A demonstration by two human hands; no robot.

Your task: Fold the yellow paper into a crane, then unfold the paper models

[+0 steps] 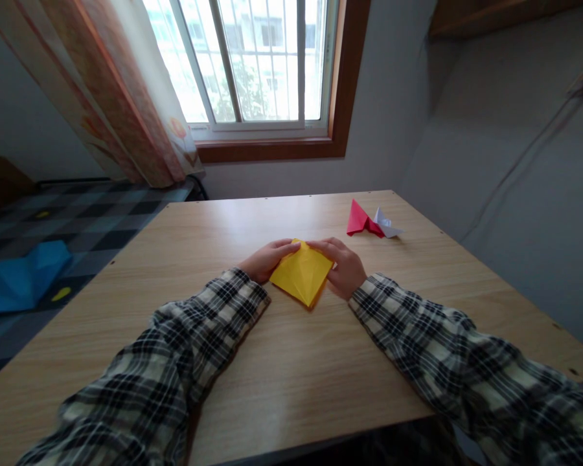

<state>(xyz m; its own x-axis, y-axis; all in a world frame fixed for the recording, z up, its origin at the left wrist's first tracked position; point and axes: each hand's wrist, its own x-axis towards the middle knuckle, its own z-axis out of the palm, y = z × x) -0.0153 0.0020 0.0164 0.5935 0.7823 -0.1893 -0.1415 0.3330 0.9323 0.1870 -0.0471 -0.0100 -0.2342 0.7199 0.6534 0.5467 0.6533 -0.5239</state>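
Both hands, left hand (266, 259) and right hand (344, 266), pin the yellow paper (302, 272) between curled fingers; I press creases flat against the tabletop (291, 362).

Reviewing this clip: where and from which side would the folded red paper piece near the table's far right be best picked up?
The folded red paper stands up in a raised peak, with a white folded piece touching its right side. Probably best to pinch the upstanding peak from above, fingers on its two faces, coming in from the left, where the table lies bare. Both the left hand and right hand rest on the yellow paper.
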